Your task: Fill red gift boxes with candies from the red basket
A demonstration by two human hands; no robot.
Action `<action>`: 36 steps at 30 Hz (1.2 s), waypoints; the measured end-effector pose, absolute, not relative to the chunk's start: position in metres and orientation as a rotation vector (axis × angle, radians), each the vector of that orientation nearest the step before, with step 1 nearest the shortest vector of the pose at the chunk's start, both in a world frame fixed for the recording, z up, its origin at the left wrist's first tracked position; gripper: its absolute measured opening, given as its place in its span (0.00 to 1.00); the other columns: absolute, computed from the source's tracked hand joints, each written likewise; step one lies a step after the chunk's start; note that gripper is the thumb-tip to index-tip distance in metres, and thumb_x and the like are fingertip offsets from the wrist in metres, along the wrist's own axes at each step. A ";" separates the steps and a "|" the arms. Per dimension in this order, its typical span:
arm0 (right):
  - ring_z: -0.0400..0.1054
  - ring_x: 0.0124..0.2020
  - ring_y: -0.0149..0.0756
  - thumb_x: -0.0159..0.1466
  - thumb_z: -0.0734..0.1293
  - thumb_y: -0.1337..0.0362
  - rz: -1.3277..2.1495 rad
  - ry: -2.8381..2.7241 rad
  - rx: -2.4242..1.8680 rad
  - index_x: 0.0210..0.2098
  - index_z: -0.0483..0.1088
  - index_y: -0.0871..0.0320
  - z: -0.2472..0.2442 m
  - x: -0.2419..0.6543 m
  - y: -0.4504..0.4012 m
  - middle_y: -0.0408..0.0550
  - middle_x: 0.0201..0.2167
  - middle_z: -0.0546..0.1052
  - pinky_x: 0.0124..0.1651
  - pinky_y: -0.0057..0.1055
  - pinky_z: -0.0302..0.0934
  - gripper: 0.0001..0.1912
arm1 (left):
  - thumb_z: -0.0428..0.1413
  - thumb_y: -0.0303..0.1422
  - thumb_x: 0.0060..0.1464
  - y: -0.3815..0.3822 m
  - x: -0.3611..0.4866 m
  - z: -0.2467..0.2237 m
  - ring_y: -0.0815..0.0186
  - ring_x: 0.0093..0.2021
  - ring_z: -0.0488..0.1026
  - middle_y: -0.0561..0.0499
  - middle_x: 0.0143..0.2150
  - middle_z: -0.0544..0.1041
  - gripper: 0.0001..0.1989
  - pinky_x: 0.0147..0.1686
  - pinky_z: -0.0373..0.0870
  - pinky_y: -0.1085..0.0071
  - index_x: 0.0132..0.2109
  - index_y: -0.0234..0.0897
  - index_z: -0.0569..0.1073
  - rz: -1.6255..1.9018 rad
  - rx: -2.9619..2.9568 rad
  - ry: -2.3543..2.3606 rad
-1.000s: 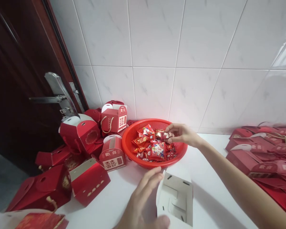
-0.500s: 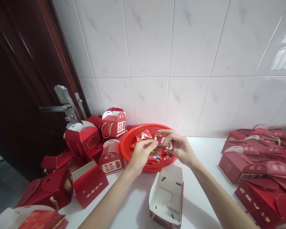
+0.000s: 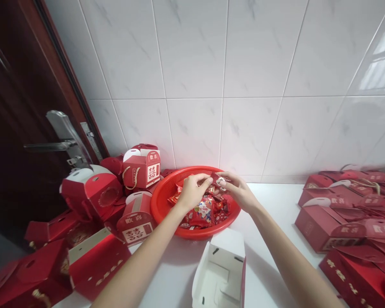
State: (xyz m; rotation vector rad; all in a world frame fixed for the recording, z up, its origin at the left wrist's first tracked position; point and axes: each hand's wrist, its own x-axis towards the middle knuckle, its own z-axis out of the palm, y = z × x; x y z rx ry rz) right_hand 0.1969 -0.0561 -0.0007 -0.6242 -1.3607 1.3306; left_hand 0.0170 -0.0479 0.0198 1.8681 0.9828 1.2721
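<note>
My left hand (image 3: 192, 193) pinches the left end of a small dark red packet (image 3: 217, 179) with white lettering. The fingers of my right hand (image 3: 240, 191) are closed on its right end. Both hands are above a red plastic basket (image 3: 159, 209), which holds several shiny red wrapped sweets. A larger red patterned packet (image 3: 203, 212) lies among them, just below my hands. In front of the basket, an open carton (image 3: 220, 273) with a white inside stands between my forearms.
Red gift boxes (image 3: 137, 222) with gold and white characters crowd the left side, some open. More red boxes (image 3: 330, 226) stand in rows on the right of the white tabletop (image 3: 272, 231). Behind are a tiled wall (image 3: 192, 132) and a dark door with a metal handle (image 3: 62, 143).
The small packet has tilted and risen slightly in my hands. More of the basket's sweets show now, including the larger patterned packet. The camera view has shifted a little.
</note>
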 end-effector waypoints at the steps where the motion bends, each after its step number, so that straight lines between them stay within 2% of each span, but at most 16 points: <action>1: 0.75 0.31 0.38 0.56 0.77 0.53 1.339 -1.319 -0.638 0.42 0.78 0.53 -0.002 0.196 -0.052 0.45 0.33 0.80 0.39 0.37 0.69 0.17 | 0.57 0.42 0.54 -0.043 0.018 0.018 0.60 0.34 0.77 0.48 0.31 0.81 0.14 0.38 0.74 0.66 0.34 0.35 0.79 1.264 1.886 0.987; 4: 0.73 0.28 0.36 0.54 0.77 0.47 1.399 -1.170 -0.653 0.36 0.78 0.56 -0.007 0.192 -0.042 0.46 0.29 0.79 0.36 0.36 0.68 0.20 | 0.57 0.42 0.53 -0.031 0.020 0.013 0.61 0.32 0.76 0.48 0.30 0.80 0.14 0.37 0.73 0.67 0.33 0.35 0.78 1.229 1.865 0.973; 7: 0.72 0.29 0.37 0.52 0.76 0.43 1.452 -1.070 -0.679 0.34 0.78 0.56 -0.011 0.191 -0.038 0.47 0.29 0.79 0.33 0.35 0.67 0.23 | 0.58 0.44 0.51 -0.028 0.021 0.006 0.63 0.30 0.75 0.50 0.27 0.79 0.15 0.34 0.72 0.68 0.32 0.35 0.78 1.191 1.800 0.977; 11: 0.69 0.26 0.34 0.50 0.77 0.44 1.461 -1.084 -0.741 0.33 0.78 0.56 -0.012 0.191 -0.040 0.45 0.27 0.79 0.31 0.32 0.64 0.23 | 0.58 0.41 0.50 -0.030 0.023 0.001 0.62 0.30 0.75 0.50 0.28 0.80 0.13 0.35 0.72 0.68 0.30 0.36 0.78 1.189 1.779 1.052; 16: 0.67 0.25 0.34 0.52 0.76 0.46 1.445 -1.090 -0.748 0.28 0.75 0.56 -0.015 0.191 -0.041 0.44 0.25 0.77 0.31 0.32 0.61 0.20 | 0.49 0.32 0.52 -0.034 0.024 -0.004 0.59 0.36 0.79 0.49 0.31 0.82 0.14 0.41 0.74 0.67 0.33 0.37 0.81 1.152 1.782 1.312; 19: 0.66 0.24 0.34 0.51 0.76 0.47 1.457 -1.065 -0.711 0.27 0.73 0.56 -0.016 0.190 -0.040 0.43 0.23 0.74 0.29 0.32 0.60 0.19 | 0.49 0.29 0.53 -0.040 0.025 -0.006 0.57 0.41 0.79 0.48 0.35 0.83 0.15 0.47 0.72 0.65 0.34 0.37 0.82 0.911 2.101 1.396; 23: 0.64 0.21 0.31 0.51 0.76 0.48 1.474 -1.062 -0.694 0.26 0.71 0.56 -0.016 0.188 -0.041 0.41 0.22 0.72 0.27 0.31 0.58 0.19 | 0.54 0.28 0.54 -0.050 0.030 -0.011 0.55 0.49 0.77 0.44 0.46 0.82 0.11 0.53 0.69 0.64 0.38 0.37 0.82 0.392 2.469 1.233; 25: 0.64 0.22 0.31 0.50 0.76 0.48 1.481 -1.066 -0.715 0.26 0.70 0.56 -0.015 0.188 -0.042 0.40 0.22 0.71 0.27 0.30 0.58 0.20 | 0.57 0.33 0.56 -0.054 0.032 -0.012 0.50 0.56 0.73 0.41 0.53 0.79 0.11 0.56 0.67 0.60 0.42 0.38 0.83 0.180 2.577 1.206; 27: 0.66 0.22 0.32 0.49 0.77 0.47 1.487 -1.082 -0.737 0.26 0.69 0.56 -0.014 0.188 -0.043 0.40 0.21 0.71 0.27 0.30 0.58 0.21 | 0.58 0.38 0.58 -0.057 0.034 -0.013 0.47 0.62 0.68 0.40 0.60 0.74 0.14 0.59 0.65 0.55 0.49 0.41 0.82 0.055 2.649 1.225; 29: 0.68 0.24 0.33 0.48 0.77 0.47 1.488 -1.085 -0.740 0.26 0.69 0.56 -0.013 0.188 -0.044 0.40 0.21 0.71 0.27 0.30 0.58 0.21 | 0.57 0.37 0.59 -0.058 0.036 -0.011 0.46 0.65 0.64 0.40 0.65 0.70 0.16 0.61 0.63 0.53 0.52 0.42 0.80 -0.039 2.700 1.247; 33: 0.68 0.25 0.34 0.50 0.76 0.47 1.494 -1.094 -0.720 0.26 0.69 0.56 -0.014 0.189 -0.044 0.42 0.22 0.72 0.27 0.30 0.57 0.21 | 0.55 0.28 0.57 -0.061 0.040 -0.005 0.48 0.65 0.65 0.40 0.65 0.70 0.12 0.64 0.59 0.54 0.42 0.38 0.82 -0.232 2.805 1.325; 36: 0.68 0.26 0.34 0.52 0.76 0.47 1.500 -1.123 -0.715 0.27 0.70 0.57 -0.014 0.190 -0.043 0.43 0.24 0.73 0.28 0.31 0.57 0.20 | 0.53 0.23 0.55 -0.062 0.044 -0.003 0.48 0.60 0.69 0.37 0.56 0.78 0.13 0.63 0.60 0.54 0.41 0.35 0.82 -0.252 2.823 1.498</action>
